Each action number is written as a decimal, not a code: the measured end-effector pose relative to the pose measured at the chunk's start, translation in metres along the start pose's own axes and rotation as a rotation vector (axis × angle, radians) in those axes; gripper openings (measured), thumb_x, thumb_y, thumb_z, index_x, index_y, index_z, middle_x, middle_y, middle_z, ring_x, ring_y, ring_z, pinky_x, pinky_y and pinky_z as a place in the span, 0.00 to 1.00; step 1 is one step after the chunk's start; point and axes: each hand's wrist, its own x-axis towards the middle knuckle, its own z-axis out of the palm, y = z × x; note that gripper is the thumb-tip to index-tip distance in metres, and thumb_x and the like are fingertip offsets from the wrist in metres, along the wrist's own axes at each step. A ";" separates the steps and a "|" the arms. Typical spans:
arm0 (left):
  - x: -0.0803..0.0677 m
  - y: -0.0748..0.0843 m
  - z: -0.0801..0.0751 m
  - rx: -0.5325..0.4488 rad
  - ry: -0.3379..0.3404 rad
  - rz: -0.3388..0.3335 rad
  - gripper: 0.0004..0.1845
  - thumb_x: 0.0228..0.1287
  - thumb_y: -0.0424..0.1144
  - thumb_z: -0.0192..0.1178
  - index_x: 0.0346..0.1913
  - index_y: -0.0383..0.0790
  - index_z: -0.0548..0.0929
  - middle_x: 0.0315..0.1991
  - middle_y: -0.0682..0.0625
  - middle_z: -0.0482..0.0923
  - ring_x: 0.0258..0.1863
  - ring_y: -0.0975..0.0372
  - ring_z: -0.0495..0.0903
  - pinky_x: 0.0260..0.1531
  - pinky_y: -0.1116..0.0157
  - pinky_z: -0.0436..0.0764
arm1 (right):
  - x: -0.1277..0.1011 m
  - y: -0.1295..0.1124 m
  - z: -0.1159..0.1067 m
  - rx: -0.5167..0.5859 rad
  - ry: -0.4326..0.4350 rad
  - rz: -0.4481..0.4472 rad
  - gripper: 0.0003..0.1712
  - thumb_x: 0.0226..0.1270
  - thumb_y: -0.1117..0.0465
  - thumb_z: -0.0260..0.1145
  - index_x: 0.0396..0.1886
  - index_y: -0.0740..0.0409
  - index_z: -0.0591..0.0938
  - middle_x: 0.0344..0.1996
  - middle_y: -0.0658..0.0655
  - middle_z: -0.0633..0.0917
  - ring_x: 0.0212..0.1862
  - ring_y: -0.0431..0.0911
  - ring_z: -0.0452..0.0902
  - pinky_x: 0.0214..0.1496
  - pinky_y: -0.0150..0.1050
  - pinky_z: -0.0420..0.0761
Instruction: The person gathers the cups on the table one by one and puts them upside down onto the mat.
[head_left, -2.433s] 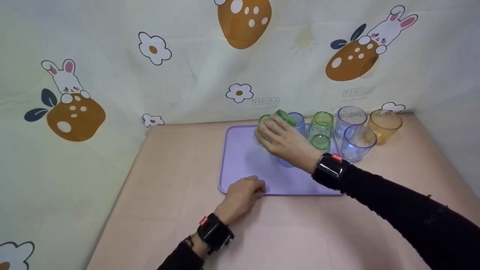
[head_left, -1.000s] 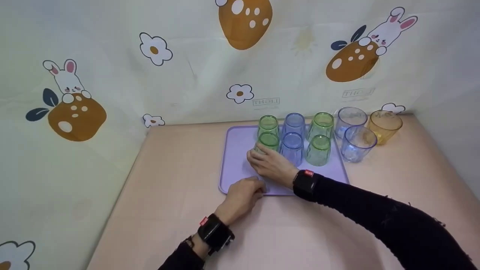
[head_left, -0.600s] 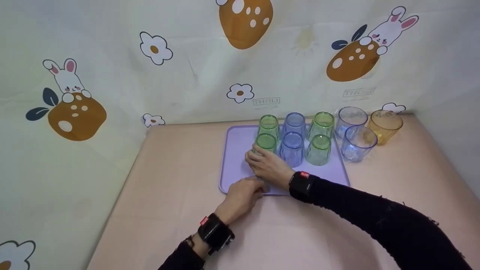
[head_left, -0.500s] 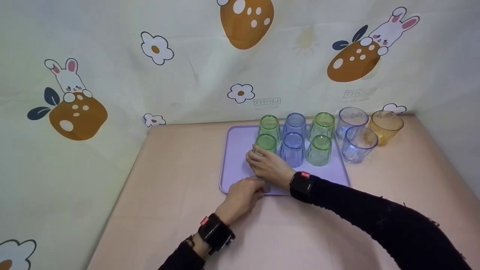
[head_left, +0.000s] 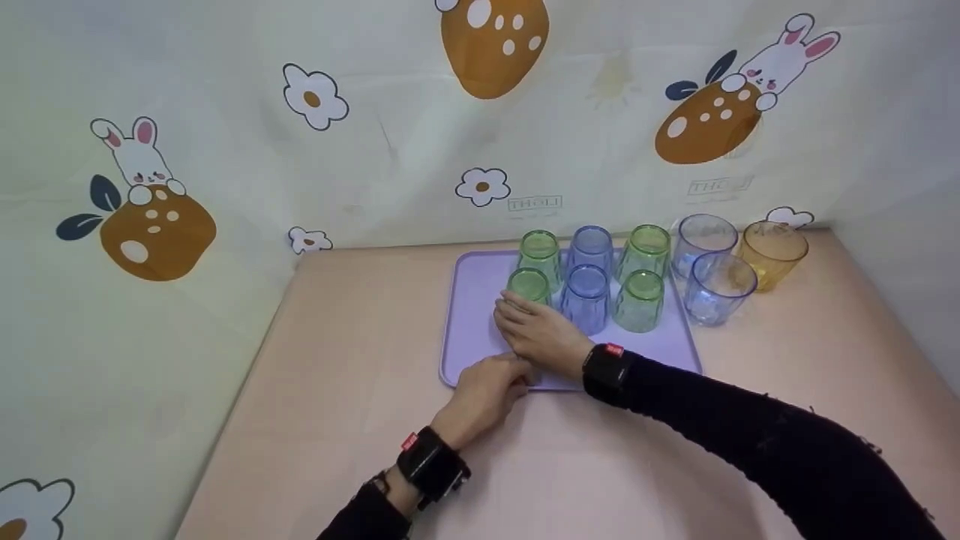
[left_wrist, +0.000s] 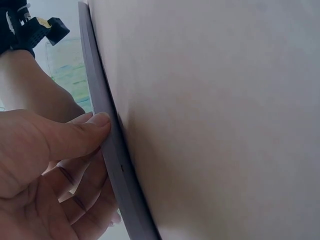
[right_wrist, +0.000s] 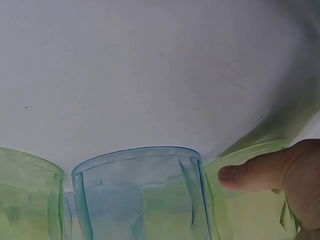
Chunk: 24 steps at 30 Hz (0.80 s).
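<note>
Fingers of the right hand point(head_left: 541, 336) curled round the front-left green cup point(head_left: 528, 286), thumb point(right_wrist: 260, 172) flat against its wall; cup stood inverted on the tray point(head_left: 472, 330), just beyond the knuckles and touching the blue cup point(head_left: 584, 297) beside it. Left hand point(head_left: 484, 392) pinched the tray's near rim, thumb point(left_wrist: 75, 135) on top, fingers curled beneath. Other cups stood behind and right.

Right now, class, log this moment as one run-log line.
right hand: holds front-left green cup | left hand: pinches tray edge | tray: six upturned cups | table: three upright cups
</note>
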 end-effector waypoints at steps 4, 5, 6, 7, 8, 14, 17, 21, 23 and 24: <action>0.000 0.001 0.000 0.005 -0.006 -0.001 0.05 0.61 0.33 0.71 0.35 0.47 0.87 0.35 0.59 0.82 0.37 0.63 0.82 0.34 0.62 0.79 | -0.001 0.000 0.000 0.007 -0.028 -0.008 0.24 0.75 0.58 0.56 0.66 0.59 0.79 0.67 0.57 0.75 0.73 0.52 0.62 0.77 0.51 0.44; 0.000 0.001 0.000 0.006 -0.008 -0.002 0.05 0.61 0.33 0.71 0.36 0.47 0.87 0.36 0.59 0.82 0.37 0.63 0.82 0.34 0.62 0.79 | -0.001 0.000 0.000 0.008 -0.036 -0.009 0.25 0.75 0.57 0.57 0.67 0.59 0.78 0.68 0.57 0.74 0.73 0.52 0.61 0.77 0.51 0.43; 0.000 0.001 -0.001 0.006 -0.010 -0.002 0.04 0.62 0.34 0.71 0.36 0.47 0.87 0.36 0.58 0.83 0.38 0.62 0.82 0.34 0.62 0.79 | -0.002 -0.001 0.000 0.011 -0.040 -0.010 0.25 0.75 0.57 0.57 0.68 0.58 0.78 0.69 0.57 0.74 0.74 0.52 0.60 0.77 0.51 0.43; 0.000 0.001 -0.001 0.006 -0.014 -0.005 0.04 0.62 0.34 0.71 0.36 0.47 0.87 0.37 0.59 0.83 0.38 0.62 0.82 0.35 0.61 0.79 | -0.002 -0.001 0.000 0.014 -0.041 -0.010 0.26 0.74 0.56 0.58 0.68 0.58 0.78 0.69 0.57 0.73 0.74 0.53 0.59 0.77 0.51 0.43; 0.000 0.001 -0.001 0.005 -0.015 -0.006 0.05 0.62 0.34 0.71 0.36 0.47 0.87 0.37 0.59 0.83 0.39 0.62 0.82 0.35 0.61 0.80 | -0.002 -0.001 -0.001 0.017 -0.040 -0.010 0.26 0.74 0.56 0.59 0.68 0.58 0.77 0.69 0.57 0.73 0.75 0.53 0.59 0.77 0.51 0.43; 0.000 0.001 -0.002 -0.010 -0.017 -0.009 0.05 0.62 0.34 0.71 0.37 0.48 0.88 0.39 0.59 0.83 0.40 0.61 0.83 0.35 0.60 0.80 | -0.006 0.000 -0.001 0.088 0.032 0.006 0.26 0.70 0.59 0.62 0.67 0.60 0.78 0.68 0.58 0.74 0.74 0.54 0.60 0.76 0.50 0.47; 0.000 0.001 -0.002 -0.007 -0.015 -0.009 0.05 0.62 0.34 0.71 0.38 0.48 0.88 0.39 0.59 0.83 0.40 0.62 0.83 0.36 0.60 0.80 | -0.008 0.001 -0.003 0.154 0.074 0.010 0.28 0.69 0.60 0.64 0.67 0.62 0.77 0.68 0.59 0.75 0.74 0.55 0.60 0.76 0.51 0.48; 0.000 0.000 -0.002 0.003 -0.008 -0.011 0.04 0.62 0.34 0.71 0.38 0.48 0.89 0.38 0.58 0.84 0.41 0.61 0.83 0.37 0.61 0.81 | -0.012 0.003 -0.006 0.249 0.118 -0.005 0.32 0.68 0.55 0.67 0.69 0.63 0.75 0.69 0.61 0.73 0.74 0.56 0.59 0.76 0.52 0.48; -0.001 0.001 -0.001 0.009 -0.005 -0.018 0.04 0.62 0.35 0.71 0.38 0.48 0.89 0.38 0.57 0.84 0.40 0.61 0.83 0.37 0.60 0.81 | -0.014 0.004 -0.007 0.293 0.150 -0.017 0.35 0.68 0.52 0.68 0.70 0.64 0.74 0.69 0.61 0.73 0.74 0.56 0.59 0.76 0.52 0.49; -0.001 0.001 -0.001 0.010 -0.003 -0.022 0.04 0.62 0.35 0.71 0.38 0.48 0.89 0.37 0.57 0.84 0.40 0.60 0.83 0.36 0.60 0.81 | -0.015 0.005 -0.009 0.308 0.173 -0.025 0.35 0.68 0.51 0.68 0.70 0.64 0.75 0.69 0.62 0.73 0.74 0.56 0.60 0.76 0.52 0.49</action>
